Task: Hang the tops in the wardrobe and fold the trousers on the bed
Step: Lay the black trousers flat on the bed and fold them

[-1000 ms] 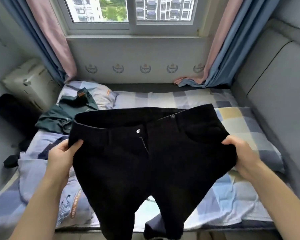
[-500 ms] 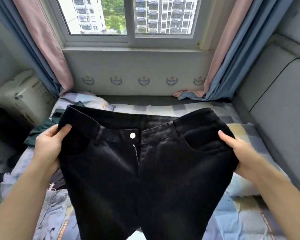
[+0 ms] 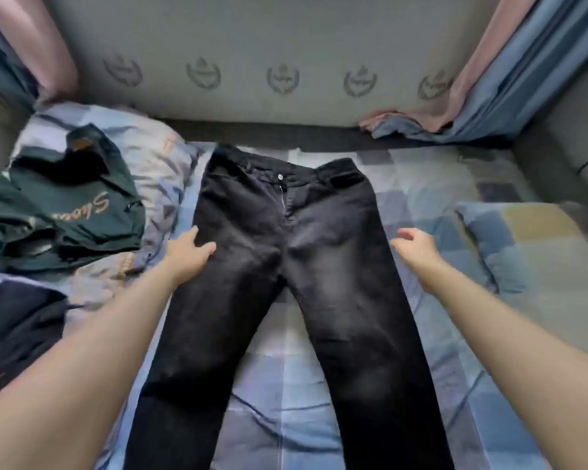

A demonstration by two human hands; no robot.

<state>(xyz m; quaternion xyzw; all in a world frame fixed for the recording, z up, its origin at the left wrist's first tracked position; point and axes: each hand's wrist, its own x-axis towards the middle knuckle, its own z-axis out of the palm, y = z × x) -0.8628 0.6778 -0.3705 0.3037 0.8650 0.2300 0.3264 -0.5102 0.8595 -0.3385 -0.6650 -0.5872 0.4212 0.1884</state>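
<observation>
Black trousers lie flat and face up on the checked bed, waistband toward the far wall and both legs spread toward me. My left hand rests on the left hip edge of the trousers with its fingers spread. Just off the right hip edge hovers my right hand, fingers loosely curled and holding nothing. A dark green top with pale lettering lies crumpled on the bed's left side.
A dark navy garment lies at the near left. A light blue garment is bunched under the green top. A checked pillow sits at the right. Pink and blue curtains hang in both far corners.
The trousers were held up by both hands at the waist; now they lie spread flat on the bed. Both hands have let go, and my view has tipped down.
</observation>
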